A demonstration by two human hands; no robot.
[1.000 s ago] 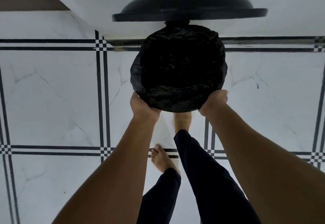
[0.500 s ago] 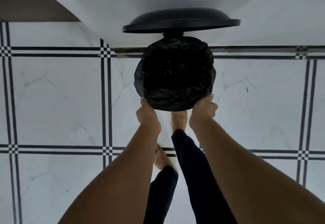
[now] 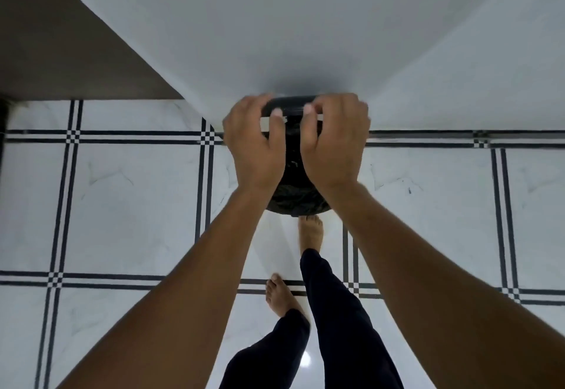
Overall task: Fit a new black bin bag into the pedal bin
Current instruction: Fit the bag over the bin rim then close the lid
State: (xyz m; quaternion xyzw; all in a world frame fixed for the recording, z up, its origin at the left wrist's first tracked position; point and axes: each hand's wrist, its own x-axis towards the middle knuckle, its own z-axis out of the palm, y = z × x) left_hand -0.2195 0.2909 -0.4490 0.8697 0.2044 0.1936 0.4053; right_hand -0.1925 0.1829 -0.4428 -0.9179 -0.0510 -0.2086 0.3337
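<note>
The pedal bin stands against the white wall, lined with a crinkled black bin bag (image 3: 294, 199) that wraps over its near rim. Its black lid (image 3: 290, 103) is raised behind, only a thin arc showing. My left hand (image 3: 256, 147) and my right hand (image 3: 334, 150) reach side by side across the bin's mouth and hide most of it. Their fingers curl down over the bag at the far rim by the hinge, thumbs pointing inward. The bin's body and pedal are hidden.
My right foot (image 3: 310, 232) is at the bin's base and my left foot (image 3: 279, 297) is further back on the white tiled floor (image 3: 128, 205) with black lines. A brown surface (image 3: 61, 52) fills the top left corner.
Both hands have left the bag's near rim and moved forward over the opening to the far rim. The view has risen and pulled back, so the bin looks smaller.
</note>
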